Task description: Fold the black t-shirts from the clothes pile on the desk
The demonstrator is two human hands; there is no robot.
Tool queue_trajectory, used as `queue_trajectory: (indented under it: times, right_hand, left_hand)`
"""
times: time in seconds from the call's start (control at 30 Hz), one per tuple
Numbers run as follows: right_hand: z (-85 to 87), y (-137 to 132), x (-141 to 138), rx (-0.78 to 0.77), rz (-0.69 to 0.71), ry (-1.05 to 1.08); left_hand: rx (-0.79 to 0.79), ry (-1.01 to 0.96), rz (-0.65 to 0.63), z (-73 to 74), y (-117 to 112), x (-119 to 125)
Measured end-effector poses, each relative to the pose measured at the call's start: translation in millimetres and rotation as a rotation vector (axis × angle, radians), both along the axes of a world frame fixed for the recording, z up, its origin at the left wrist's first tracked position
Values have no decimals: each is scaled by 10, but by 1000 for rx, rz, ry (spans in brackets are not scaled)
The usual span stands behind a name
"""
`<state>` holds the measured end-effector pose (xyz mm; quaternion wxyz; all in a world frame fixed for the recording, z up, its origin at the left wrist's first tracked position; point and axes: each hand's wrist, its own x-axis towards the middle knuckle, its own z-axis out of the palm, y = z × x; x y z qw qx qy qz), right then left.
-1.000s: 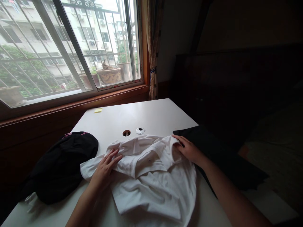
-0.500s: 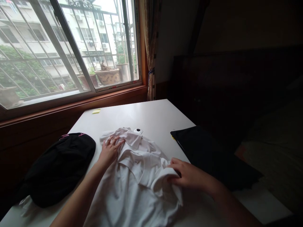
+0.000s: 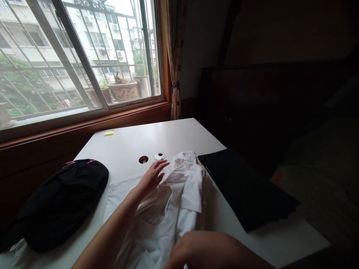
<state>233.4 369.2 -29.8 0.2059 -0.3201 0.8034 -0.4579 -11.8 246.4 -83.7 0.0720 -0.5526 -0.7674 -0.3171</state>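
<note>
A white T-shirt lies partly spread and rumpled on the white table, its round neckline and one sleeve showing. Over its upper part reaches my left hand, palm down, fingers stretched out and apart; it grips nothing. Near the lower edge of the view, my right hand is bent over the shirt with its fingers curled down. A bit of white cloth shows between those fingers, though the fingertips are cut off by the frame.
A black garment with pink marks lies at the left. Folded dark cloth is at the table's right edge. A round hole, a white ring and a yellow note are farther back. A window stands beyond.
The shirt's bunched upper part has shifted right, uncovering the round table hole. My left hand has moved right and off the bunched cloth; my right hand has come down and closer to me.
</note>
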Motion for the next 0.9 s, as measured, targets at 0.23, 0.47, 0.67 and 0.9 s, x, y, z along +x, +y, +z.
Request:
queue_trajectory:
  times: [0.23, 0.47, 0.67, 0.9]
  right_hand:
    - [66, 984, -629, 294, -667, 487]
    - [-502, 1214, -876, 482, -722, 477]
    - [-499, 841, -624, 597, -782, 428]
    - [-280, 763, -72, 610, -720, 144]
  left_hand:
    - [-146, -186, 95, 209, -905, 583]
    - [-255, -266, 179, 116, -1653, 1204]
    - [-269, -147, 231, -114, -2020, 1087]
    - [-332, -37, 179, -153, -2364, 980]
